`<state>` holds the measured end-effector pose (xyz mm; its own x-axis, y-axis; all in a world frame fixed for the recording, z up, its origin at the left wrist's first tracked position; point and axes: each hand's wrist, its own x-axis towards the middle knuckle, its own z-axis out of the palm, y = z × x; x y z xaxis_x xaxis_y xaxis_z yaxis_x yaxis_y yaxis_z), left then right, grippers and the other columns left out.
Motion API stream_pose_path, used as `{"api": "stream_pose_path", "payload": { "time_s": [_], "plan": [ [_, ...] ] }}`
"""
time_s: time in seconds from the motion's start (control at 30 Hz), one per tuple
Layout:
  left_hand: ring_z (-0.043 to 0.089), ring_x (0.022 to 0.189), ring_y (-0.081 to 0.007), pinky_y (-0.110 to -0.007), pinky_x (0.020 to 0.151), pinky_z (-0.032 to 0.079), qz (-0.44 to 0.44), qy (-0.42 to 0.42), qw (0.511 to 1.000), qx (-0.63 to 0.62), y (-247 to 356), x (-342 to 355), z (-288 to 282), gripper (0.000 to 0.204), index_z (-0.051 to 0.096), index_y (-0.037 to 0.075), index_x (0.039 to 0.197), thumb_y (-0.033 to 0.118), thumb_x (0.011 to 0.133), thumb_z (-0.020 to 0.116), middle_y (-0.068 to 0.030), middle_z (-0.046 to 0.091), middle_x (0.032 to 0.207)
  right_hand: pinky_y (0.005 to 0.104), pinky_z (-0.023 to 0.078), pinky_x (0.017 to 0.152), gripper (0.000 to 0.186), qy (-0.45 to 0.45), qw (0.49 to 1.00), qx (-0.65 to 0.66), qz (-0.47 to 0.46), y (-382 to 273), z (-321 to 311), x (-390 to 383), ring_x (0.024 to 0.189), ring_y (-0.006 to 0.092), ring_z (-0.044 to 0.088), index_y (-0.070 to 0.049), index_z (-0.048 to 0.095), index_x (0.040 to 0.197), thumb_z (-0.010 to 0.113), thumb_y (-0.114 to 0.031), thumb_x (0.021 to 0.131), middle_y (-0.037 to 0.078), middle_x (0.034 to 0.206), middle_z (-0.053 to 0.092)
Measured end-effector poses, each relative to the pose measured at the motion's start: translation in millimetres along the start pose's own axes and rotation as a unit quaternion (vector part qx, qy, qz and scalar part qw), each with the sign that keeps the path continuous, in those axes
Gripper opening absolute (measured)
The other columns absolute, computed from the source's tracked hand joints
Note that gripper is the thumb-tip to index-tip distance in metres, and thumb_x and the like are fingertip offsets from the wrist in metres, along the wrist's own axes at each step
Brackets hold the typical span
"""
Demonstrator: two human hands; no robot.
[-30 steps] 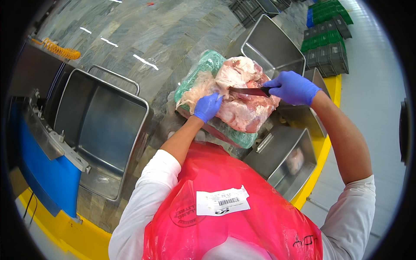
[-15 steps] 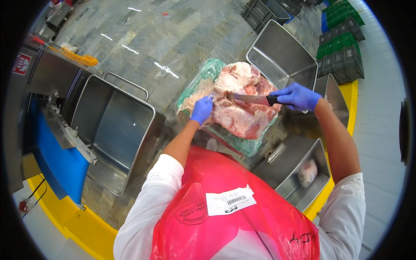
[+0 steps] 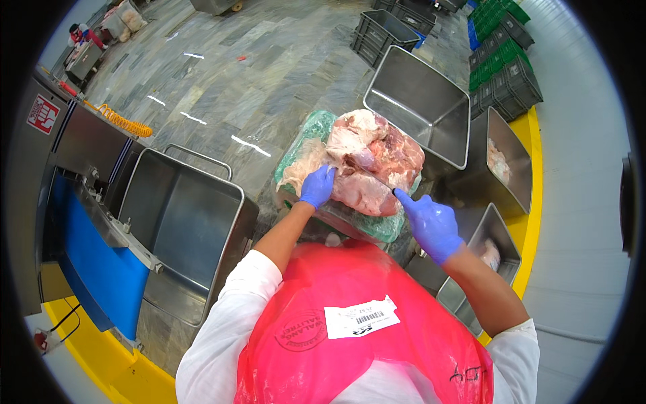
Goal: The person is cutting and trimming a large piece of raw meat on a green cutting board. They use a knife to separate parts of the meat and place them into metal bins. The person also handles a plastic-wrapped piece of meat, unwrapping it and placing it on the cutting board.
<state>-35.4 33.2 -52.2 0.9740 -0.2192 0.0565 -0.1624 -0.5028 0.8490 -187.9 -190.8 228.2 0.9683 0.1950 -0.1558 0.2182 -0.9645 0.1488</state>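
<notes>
Right hand (image 3: 434, 225) just swung to the lower right of the meat (image 3: 380, 153), so the cut likely comes in from that side now. Fingers wrap the mostly hidden knife (image 3: 394, 191), index stretched; its long axis slants over the meat, pointing up-left. Meat sits on green plastic wrap (image 3: 320, 124). Left hand (image 3: 317, 187): fingers clamped on its left edge.

Coiled orange hose (image 3: 137, 128); stacked crates (image 3: 513, 86).
</notes>
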Motion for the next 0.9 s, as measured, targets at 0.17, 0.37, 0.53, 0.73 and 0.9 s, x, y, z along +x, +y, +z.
{"api": "stream_pose_path", "payload": {
  "time_s": [0.17, 0.37, 0.53, 0.73, 0.9],
  "plan": [
    [0.066, 0.089, -0.0497, -0.059, 0.079, 0.052, 0.016, -0.004, 1.000, -0.002, 2, 2, -1, 0.037, 0.068, 0.007, 0.102, 0.039, 0.105, 0.050, -0.0269, 0.070, 0.096, 0.0463, 0.057, 0.061, 0.058, 0.008, 1.000, -0.013, 0.001, -19, 1, 5, 0.072, 0.0332, 0.071, -0.020, 0.054, 0.146, 0.058, -0.009, 0.089, 0.016, 0.089, 0.067],
    [0.066, 0.091, -0.0487, -0.057, 0.081, 0.053, 0.019, -0.060, 0.997, 0.038, 19, -1, -7, 0.039, 0.071, 0.007, 0.106, 0.039, 0.105, 0.049, -0.0267, 0.070, 0.098, 0.0474, 0.058, 0.061, 0.039, -0.028, 0.998, -0.041, -0.043, -40, -27, 33, 0.073, 0.0338, 0.073, -0.008, 0.059, 0.129, 0.058, -0.010, 0.091, 0.017, 0.085, 0.070],
    [0.068, 0.087, -0.0470, -0.058, 0.078, 0.054, 0.026, -0.040, 0.999, 0.025, 30, -9, -6, 0.036, 0.070, 0.010, 0.105, 0.037, 0.106, 0.046, -0.0237, 0.072, 0.097, 0.0481, 0.059, 0.064, 0.021, -0.095, 0.989, -0.076, -0.089, -55, -55, 80, 0.072, 0.0349, 0.074, -0.003, 0.064, 0.110, 0.058, -0.011, 0.091, 0.018, 0.079, 0.073],
    [0.068, 0.082, -0.0472, -0.059, 0.074, 0.054, 0.003, -0.040, 0.999, 0.032, 25, -12, -1, 0.032, 0.067, 0.011, 0.107, 0.037, 0.106, 0.048, -0.0246, 0.071, 0.087, 0.0485, 0.058, 0.068, 0.037, -0.176, 0.968, -0.111, -0.144, -45, -57, 132, 0.083, 0.0359, 0.074, -0.009, 0.062, 0.129, 0.061, -0.024, 0.095, 0.018, 0.089, 0.074],
    [0.067, 0.077, -0.0484, -0.059, 0.070, 0.054, -0.018, -0.024, 0.999, 0.033, 8, -14, 6, 0.031, 0.065, 0.010, 0.103, 0.039, 0.105, 0.051, -0.0248, 0.070, 0.082, 0.0490, 0.058, 0.080, 0.030, -0.182, 0.967, -0.055, -0.170, -23, -49, 181, 0.091, 0.0377, 0.073, -0.015, 0.070, 0.119, 0.055, -0.016, 0.093, 0.018, 0.096, 0.075]
  ]
}}
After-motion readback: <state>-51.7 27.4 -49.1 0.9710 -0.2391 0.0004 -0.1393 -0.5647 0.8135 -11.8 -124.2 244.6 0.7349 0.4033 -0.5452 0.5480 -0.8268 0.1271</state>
